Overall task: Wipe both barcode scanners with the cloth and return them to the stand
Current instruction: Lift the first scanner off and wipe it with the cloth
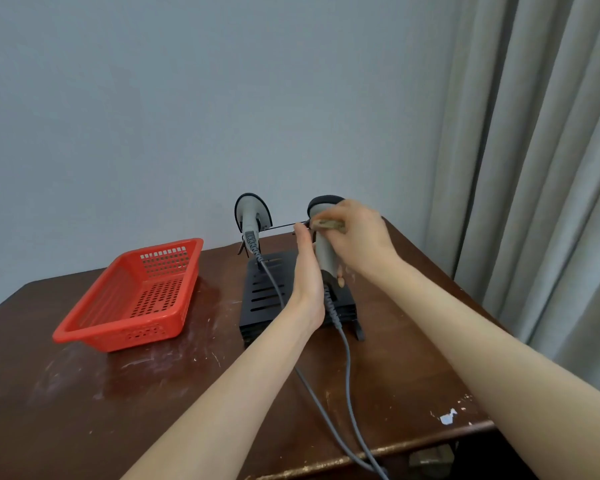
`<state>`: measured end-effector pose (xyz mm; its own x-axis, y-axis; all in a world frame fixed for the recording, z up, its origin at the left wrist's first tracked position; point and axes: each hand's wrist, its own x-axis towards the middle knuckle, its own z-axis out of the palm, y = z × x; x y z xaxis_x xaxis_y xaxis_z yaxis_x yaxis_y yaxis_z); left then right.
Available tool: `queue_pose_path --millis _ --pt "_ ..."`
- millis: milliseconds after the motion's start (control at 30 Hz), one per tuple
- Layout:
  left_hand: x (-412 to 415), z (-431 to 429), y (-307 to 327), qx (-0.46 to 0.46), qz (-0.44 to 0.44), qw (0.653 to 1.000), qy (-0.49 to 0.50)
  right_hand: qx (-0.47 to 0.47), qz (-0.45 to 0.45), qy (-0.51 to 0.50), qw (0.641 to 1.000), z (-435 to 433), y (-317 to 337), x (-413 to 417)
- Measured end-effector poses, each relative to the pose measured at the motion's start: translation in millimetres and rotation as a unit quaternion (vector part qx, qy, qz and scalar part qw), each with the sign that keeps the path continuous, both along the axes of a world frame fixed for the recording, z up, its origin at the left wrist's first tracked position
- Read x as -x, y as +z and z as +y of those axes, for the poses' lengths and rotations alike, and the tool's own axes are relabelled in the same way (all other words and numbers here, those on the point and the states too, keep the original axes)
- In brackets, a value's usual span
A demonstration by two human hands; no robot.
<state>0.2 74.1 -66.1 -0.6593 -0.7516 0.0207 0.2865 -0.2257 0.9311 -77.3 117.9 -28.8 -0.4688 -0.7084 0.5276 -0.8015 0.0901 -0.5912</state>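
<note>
Two grey barcode scanners with black heads are at a black slotted stand [264, 295] on a dark wooden table [84, 393]. The left scanner [251, 216] hangs upright on the stand's thin rail, untouched. My left hand [305, 268] wraps the handle of the right scanner [325, 252], which stands upright over the stand's right side. My right hand [355, 242] presses a small tan cloth [328, 224] against that scanner's neck, just below its head. Most of the cloth is hidden under my fingers.
A red plastic basket [136, 296] with nothing in it sits left of the stand. Two grey cables [347, 375] trail from the scanners over the table's front edge. A grey curtain [534, 168] hangs close on the right, and a wall stands behind.
</note>
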Motion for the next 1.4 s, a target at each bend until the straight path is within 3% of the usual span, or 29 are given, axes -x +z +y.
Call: queue_pose_path --millis 100,167,300,400,500,600,700,833,1033,1133,1233,1300,1400 --pt "3 -1 3 0.003 0.001 1.000 0.007 0.018 0.000 -0.019 1.000 -4 5 2" --pt "2 -7 0 -0.011 -0.002 1.000 0.027 0.005 0.000 0.039 0.999 4 -2 -7" --pt "-10 -24 -3 -0.072 -0.013 0.997 0.030 -0.105 -0.101 0.158 0.977 18 -18 4" --pt "-13 -25 1 -0.109 0.027 0.994 0.018 0.021 -0.121 0.048 0.991 14 -15 20" --pt "-11 -19 3 -0.111 0.024 0.993 0.014 0.126 -0.114 -0.049 0.984 3 0 17" --pt "-8 -11 3 -0.101 0.007 0.995 0.008 0.098 -0.105 -0.040 0.989 -11 -1 9" --pt "-4 -14 1 -0.113 0.033 0.993 0.027 0.062 -0.117 0.034 0.991 -2 -12 -6" --pt "-9 -18 0 -0.115 0.029 0.992 0.032 -0.001 -0.043 0.126 0.991 14 -17 -16" --pt "-3 -2 7 -0.051 0.017 0.998 0.023 0.033 -0.017 -0.011 0.999 -7 11 2" --pt "-2 -9 9 -0.075 0.043 0.996 0.011 0.004 -0.010 0.054 0.998 -2 5 -10" --pt "-8 -16 9 -0.127 0.057 0.990 -0.011 -0.017 -0.096 0.120 0.988 10 0 -16" --pt "-11 -16 11 -0.127 0.054 0.990 -0.029 0.030 -0.141 0.080 0.986 6 1 -8" --pt "-11 -9 16 -0.129 0.061 0.988 -0.059 0.083 -0.106 0.005 0.991 3 3 -2"
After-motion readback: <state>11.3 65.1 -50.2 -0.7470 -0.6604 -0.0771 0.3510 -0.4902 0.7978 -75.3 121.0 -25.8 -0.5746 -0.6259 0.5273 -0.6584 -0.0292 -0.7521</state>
